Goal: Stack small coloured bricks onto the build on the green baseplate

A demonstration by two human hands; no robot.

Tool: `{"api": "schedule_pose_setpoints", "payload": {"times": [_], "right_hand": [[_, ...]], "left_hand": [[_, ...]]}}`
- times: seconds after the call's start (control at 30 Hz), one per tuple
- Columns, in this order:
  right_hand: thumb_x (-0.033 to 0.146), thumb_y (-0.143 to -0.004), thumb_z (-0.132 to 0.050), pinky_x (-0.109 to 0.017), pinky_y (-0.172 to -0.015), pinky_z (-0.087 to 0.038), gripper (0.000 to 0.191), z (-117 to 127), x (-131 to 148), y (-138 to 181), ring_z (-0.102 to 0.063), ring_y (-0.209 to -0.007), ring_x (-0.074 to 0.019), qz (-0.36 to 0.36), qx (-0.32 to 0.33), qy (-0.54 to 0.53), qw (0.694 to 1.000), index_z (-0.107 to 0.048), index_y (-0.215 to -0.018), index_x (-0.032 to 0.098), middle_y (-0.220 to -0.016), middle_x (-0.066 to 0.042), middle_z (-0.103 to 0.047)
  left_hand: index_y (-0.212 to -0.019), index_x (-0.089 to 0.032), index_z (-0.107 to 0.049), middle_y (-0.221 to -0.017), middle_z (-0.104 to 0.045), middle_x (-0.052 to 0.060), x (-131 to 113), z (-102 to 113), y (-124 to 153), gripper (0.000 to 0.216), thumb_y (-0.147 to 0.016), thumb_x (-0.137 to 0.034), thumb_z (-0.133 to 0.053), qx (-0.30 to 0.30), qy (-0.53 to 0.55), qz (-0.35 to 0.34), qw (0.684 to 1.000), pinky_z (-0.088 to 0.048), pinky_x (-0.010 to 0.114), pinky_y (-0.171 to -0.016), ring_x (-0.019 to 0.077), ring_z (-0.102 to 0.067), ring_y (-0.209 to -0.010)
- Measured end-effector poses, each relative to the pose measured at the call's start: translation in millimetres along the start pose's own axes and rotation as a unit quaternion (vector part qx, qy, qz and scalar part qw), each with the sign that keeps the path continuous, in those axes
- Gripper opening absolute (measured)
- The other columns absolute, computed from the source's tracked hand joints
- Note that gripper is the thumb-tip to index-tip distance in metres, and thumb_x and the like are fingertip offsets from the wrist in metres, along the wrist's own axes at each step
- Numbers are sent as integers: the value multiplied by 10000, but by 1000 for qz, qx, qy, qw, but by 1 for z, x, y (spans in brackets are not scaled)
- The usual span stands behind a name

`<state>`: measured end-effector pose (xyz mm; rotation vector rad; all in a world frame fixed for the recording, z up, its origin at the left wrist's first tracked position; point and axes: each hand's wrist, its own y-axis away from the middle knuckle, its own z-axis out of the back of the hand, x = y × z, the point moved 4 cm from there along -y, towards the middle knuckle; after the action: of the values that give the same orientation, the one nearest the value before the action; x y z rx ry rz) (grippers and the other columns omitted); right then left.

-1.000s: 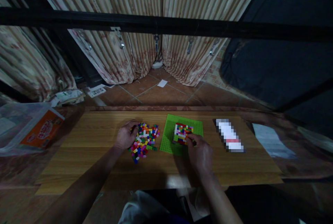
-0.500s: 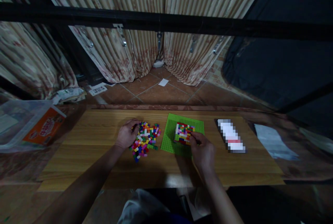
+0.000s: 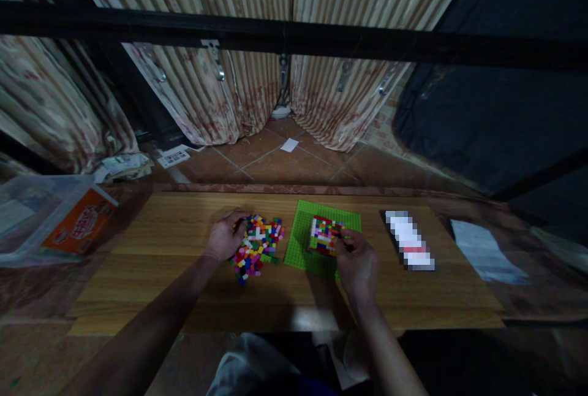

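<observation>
A green studded baseplate [image 3: 297, 243] lies on the wooden table, bearing a block of multicoloured toy bricks [image 3: 324, 235]. My right hand [image 3: 358, 264] is closed in a pinch at the right edge of this block. Its fingertips touch or nearly touch the bricks, and whatever is between them is too small to name. Left of the baseplate spreads a loose pile of small coloured bricks [image 3: 258, 246]. My left hand [image 3: 225, 236] rests at the pile's left edge, fingers curved, with a gap between thumb and forefinger. No brick shows in it.
A pixelated, phone-shaped object [image 3: 408, 239] lies right of the baseplate on the table [image 3: 151, 261]. Beyond the table's right end is a white sheet [image 3: 487, 252]. A clear plastic bin [image 3: 41, 224] with an orange label stands at the left. A dark bar [image 3: 294, 37] crosses before the curtains.
My right hand's fingers have shifted slightly at the right edge of the brick block. My left hand stays by the pile.
</observation>
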<state>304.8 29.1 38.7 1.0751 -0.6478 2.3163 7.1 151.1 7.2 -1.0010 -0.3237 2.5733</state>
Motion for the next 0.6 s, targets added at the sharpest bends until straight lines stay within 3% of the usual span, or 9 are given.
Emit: {"api": "schedule_pose_setpoints", "payload": {"times": [0.3, 0.47, 0.6], "right_hand": [[357, -759, -585, -327, -590, -459, 325, 0, -1, 0, -697, -668, -265, -11, 16, -9, 1000, -663, -987, 139, -756, -107, -750], [399, -746, -638, -349, -629, -511, 399, 2, -10, 4, -714, -710, -275, -44, 17, -88, 995, -640, -1048, 139, -777, -108, -757], [417, -802, -626, -358, -715, -543, 349, 7, -5, 19, -721, -804, -259, -23, -16, -138, 990, -651, -1025, 150, -873, -121, -757]], "left_hand": [[-1006, -215, -664, -1067, -702, 61, -2, 2, 0, 241, -873, -300, -481, -7, -9, -10, 1000, -508, 376, -992, 210, -645, -1046], [-1019, -214, -663, -1067, -706, 62, 0, 1, 0, 248, -869, -296, -483, -6, -6, -6, 1000, -514, 385, -988, 214, -648, -1044], [-1012, -220, -664, -1084, -702, 60, 0, 0, 1, 242, -862, -273, -481, -8, 1, -3, 1000, -514, 399, -996, 212, -644, -1057]]}}
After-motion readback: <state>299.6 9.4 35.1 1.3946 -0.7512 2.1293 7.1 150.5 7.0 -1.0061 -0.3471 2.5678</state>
